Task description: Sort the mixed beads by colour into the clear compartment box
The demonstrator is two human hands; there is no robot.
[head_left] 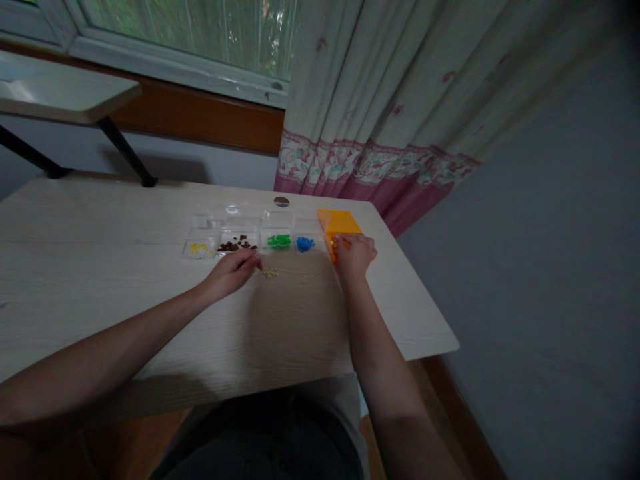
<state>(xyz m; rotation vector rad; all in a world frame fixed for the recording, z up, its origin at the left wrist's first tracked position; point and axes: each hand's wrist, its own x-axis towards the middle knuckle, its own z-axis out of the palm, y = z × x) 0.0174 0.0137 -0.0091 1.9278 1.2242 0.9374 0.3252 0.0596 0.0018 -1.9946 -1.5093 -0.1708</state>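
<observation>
My left hand (236, 269) is closed in a pinch just in front of the clear box of brown pieces (235, 245); what its fingertips hold is too small to name. Beside those fingertips lies a small pile of pale yellowish bits (271, 273) on the table. My right hand (356, 253) reaches into the orange open-lidded box (341, 221), its fingers closed together and partly hidden. Between the hands stand clear boxes with green pieces (279, 241) and blue pieces (305, 244). At the row's left end, another clear box contains yellow pieces (199, 248).
The pale wooden table (100, 267) has its right edge beside a grey wall (525, 267). A raised shelf (65, 90) on black legs stands at the back left. Behind the table hang a long curtain (360, 160) and a window (200, 33). A round dark disc (281, 201) shows near the rear edge.
</observation>
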